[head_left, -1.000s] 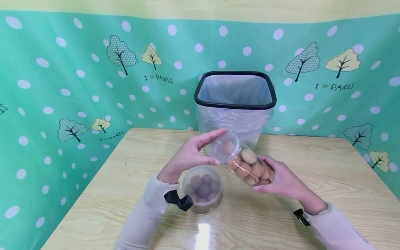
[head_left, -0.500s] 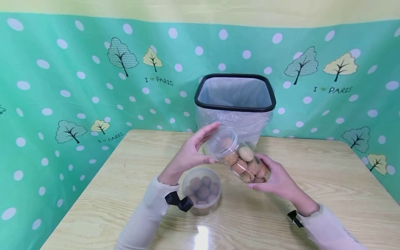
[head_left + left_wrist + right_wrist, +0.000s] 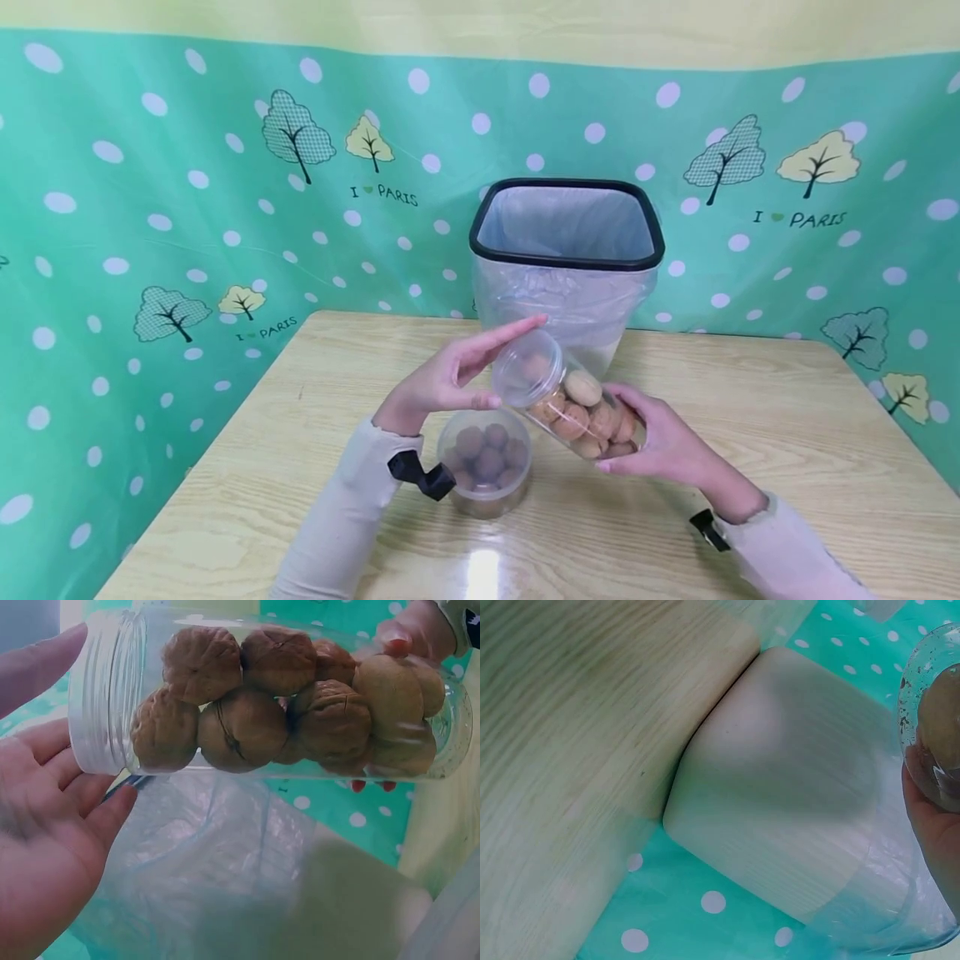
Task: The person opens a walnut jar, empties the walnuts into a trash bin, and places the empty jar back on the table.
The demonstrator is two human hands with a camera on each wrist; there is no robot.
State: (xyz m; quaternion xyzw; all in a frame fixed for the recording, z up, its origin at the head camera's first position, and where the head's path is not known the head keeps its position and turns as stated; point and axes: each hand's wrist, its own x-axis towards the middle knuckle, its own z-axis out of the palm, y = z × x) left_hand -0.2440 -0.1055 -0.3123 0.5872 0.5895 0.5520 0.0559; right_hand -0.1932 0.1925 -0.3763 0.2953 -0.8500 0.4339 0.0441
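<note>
A clear jar (image 3: 558, 429) of walnuts (image 3: 240, 727) is held tilted above the table, its clear lid (image 3: 525, 371) toward the upper left. My right hand (image 3: 663, 433) grips the jar's base end, thumb below and fingers behind. Around the lid end, my left hand (image 3: 453, 379) is spread with thumb and fingers apart. In the left wrist view its fingers (image 3: 105, 814) lie just below the lid (image 3: 94, 697); whether they touch it I cannot tell. Only part of the right hand (image 3: 934, 840) shows in the right wrist view, at the jar's base.
A round tub (image 3: 487, 500) with a translucent top and several brown balls inside stands on the wooden table (image 3: 285, 467), beside the left forearm. Behind the jar stands a white bin (image 3: 600, 333) with a black rim and plastic liner, against a green dotted cloth (image 3: 225, 125).
The jar has shifted left and slightly down, with the right hand still gripping it. The left hand first rose a little, then came down, its fingers stretching over the lid.
</note>
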